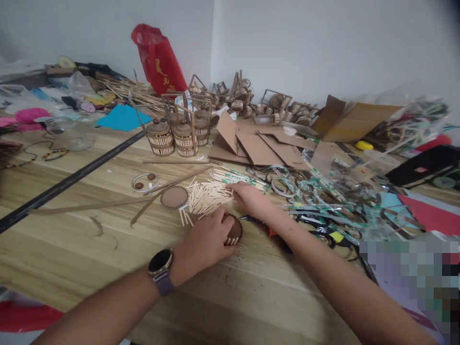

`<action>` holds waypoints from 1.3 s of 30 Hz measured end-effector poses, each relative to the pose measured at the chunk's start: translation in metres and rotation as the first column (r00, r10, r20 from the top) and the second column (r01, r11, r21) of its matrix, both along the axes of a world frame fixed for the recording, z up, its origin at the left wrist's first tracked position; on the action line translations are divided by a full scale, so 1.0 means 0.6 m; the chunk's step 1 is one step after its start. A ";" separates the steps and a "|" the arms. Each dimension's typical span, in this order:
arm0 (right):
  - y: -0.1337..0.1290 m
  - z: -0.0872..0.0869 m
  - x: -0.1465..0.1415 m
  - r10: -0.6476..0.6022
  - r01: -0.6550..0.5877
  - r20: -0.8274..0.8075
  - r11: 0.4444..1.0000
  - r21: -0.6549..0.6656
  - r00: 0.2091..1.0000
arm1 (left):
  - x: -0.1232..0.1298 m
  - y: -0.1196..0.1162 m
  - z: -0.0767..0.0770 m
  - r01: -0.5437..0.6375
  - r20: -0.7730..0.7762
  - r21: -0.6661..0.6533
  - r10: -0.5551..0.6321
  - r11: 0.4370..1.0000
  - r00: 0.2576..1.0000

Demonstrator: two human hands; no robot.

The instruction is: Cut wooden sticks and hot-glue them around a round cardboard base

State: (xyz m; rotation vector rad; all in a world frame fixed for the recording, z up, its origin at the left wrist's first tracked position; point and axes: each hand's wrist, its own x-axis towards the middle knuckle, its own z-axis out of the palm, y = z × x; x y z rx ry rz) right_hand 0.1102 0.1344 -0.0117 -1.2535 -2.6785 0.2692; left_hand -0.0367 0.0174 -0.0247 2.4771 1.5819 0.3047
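My left hand, with a watch on its wrist, grips a round brown cardboard piece with a ridged rim; a few short pale sticks stand along its near edge. Over the right side of a pile of short wooden sticks is my right hand, its fingers pinched together; whatever is between the fingertips is too small to make out. Left of the pile lies another brown disc with a ridged edge. Beyond that, a pale ring surrounds two brown beads.
Small stick-sided baskets with handles stand behind the pile. Flat cardboard pieces, an open box and a red bag are further back. Tangled strips and rings cover the right; a black strip crosses the left.
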 end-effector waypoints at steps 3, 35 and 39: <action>-0.037 0.018 0.029 -0.015 0.011 -0.093 0.999 -0.044 0.996 | 0.000 0.000 0.002 -0.002 0.007 -0.007 0.003 1.000 1.000; -0.165 -0.032 0.066 0.029 -0.090 -0.285 0.975 -0.203 0.958 | 0.000 0.001 0.001 0.021 0.060 -0.037 -0.019 0.999 0.998; -0.163 -0.034 0.070 0.079 -0.146 -0.340 0.974 -0.174 0.937 | 0.001 0.000 0.001 0.011 0.050 -0.029 -0.010 0.999 0.999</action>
